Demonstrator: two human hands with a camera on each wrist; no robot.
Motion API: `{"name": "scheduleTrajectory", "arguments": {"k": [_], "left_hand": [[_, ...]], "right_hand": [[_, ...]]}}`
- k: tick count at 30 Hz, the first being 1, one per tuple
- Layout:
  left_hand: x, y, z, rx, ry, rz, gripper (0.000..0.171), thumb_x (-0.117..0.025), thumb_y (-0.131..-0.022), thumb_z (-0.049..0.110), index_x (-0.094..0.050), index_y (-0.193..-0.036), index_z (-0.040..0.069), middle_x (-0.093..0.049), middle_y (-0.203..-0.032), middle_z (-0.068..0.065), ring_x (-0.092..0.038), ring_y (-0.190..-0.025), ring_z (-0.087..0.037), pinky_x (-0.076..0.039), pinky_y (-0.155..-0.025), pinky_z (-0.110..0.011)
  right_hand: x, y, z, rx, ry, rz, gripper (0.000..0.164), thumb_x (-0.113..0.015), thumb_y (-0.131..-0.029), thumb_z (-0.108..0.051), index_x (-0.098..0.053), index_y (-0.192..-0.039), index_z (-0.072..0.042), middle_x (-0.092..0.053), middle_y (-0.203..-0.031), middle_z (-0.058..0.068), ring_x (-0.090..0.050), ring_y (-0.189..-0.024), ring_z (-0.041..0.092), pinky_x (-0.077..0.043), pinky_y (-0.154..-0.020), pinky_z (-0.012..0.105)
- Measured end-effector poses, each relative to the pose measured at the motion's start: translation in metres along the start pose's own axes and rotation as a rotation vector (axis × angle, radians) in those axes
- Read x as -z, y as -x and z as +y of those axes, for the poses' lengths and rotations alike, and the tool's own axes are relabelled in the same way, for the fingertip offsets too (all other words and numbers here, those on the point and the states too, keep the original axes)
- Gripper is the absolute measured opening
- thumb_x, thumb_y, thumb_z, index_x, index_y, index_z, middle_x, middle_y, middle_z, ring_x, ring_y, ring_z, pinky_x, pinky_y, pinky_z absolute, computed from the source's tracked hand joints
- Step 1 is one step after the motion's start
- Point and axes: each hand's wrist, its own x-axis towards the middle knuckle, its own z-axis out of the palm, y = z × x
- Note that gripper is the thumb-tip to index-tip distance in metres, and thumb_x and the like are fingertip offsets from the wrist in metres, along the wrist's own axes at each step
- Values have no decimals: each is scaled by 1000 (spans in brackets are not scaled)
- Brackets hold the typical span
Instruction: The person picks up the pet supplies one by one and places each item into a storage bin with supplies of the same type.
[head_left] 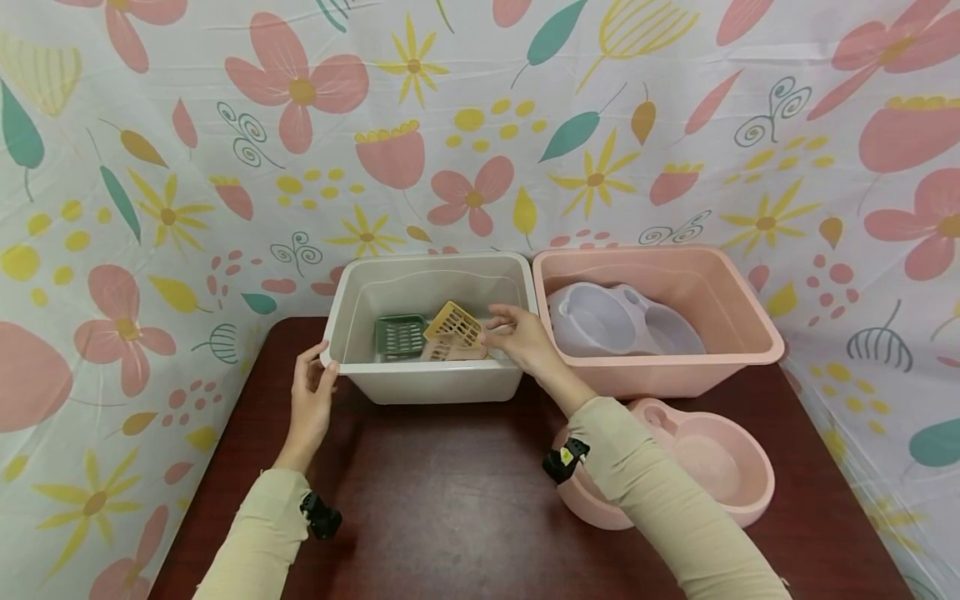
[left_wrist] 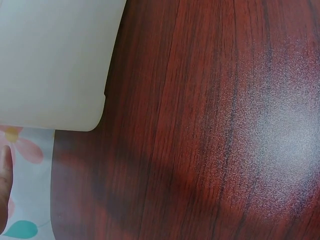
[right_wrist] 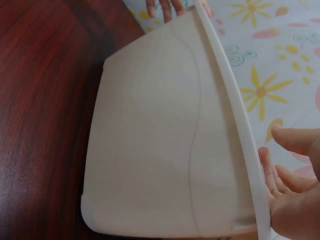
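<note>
A pale grey litter box (head_left: 427, 383) stands on the table. My left hand (head_left: 311, 396) holds its front left rim corner, fingers round the edge and thumb at the front. Over the box's front right, my right hand (head_left: 525, 337) reaches inside with relaxed, spread fingers; the right wrist view shows its fingers (right_wrist: 295, 140) beyond the rim. Close by those fingertips lies a yellow slotted scoop (head_left: 454, 321), tilted on a beige scoop (head_left: 442, 348). To their left is a green slotted scoop (head_left: 401, 335). The front wall partly hides the scoops.
A pink litter box (head_left: 637, 379) stands against the right side of the grey one, with a lavender double bowl (head_left: 600, 321) inside. A pink double bowl (head_left: 720, 458) sits in front, partly under my right forearm. Behind hangs a floral cloth (head_left: 472, 125).
</note>
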Motion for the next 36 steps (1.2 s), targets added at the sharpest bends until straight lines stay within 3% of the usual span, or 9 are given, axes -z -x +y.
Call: {"name": "scheduleTrajectory", "arguments": {"k": [9,15,24,30,32,36], "left_hand": [[0,0,0,-9,1,8,46,-49,-105,13,-35,-147,2,-49,-129,-16,-49,-103,-7,-39,-89,-41],[0,1,0,-1,-2,10,46,-48,-105,14,-35,-148,2,-49,-130,-15,-49,-105,-7,-40,-86,-31],[-1,0,0,-1,16,4,47,-48,-105,15,-33,-148,3,-47,-131,-16,-47,-107,-7,-36,-92,-44],[-1,0,0,2,11,13,46,-48,-105,15,-35,-147,3,-49,-131,-19,-48,-105,-7,-39,-89,-38],[-1,1,0,3,5,14,46,-48,-105,15,-35,-147,3,-49,-131,-19,-49,-105,-7,-40,-87,-34],[-1,1,1,4,-3,12,46,-48,-105,15,-34,-147,3,-49,-131,-18,-49,-104,-6,-40,-85,-29]], "right_hand": [[-1,6,4,42,-122,84,48,-71,-93,-11,-55,-137,-2,-66,-109,15,-65,-97,27,-49,-87,37],[0,12,6,90,-159,134,42,-68,-94,-12,-59,-135,-4,-66,-110,14,-64,-96,23,-50,-85,36],[4,26,4,146,-196,144,39,-65,-97,-16,-59,-133,-2,-66,-110,19,-64,-82,11,-53,-81,35],[6,36,2,142,-211,134,37,-64,-98,-16,-60,-132,-3,-65,-109,18,-65,-90,32,-52,-80,32],[7,39,1,146,-221,128,37,-65,-98,-17,-60,-132,-3,-65,-109,19,-63,-92,37,-52,-82,38],[8,46,0,147,-230,123,38,-65,-97,-19,-60,-132,-4,-65,-109,19,-65,-88,26,-51,-86,49]]}}
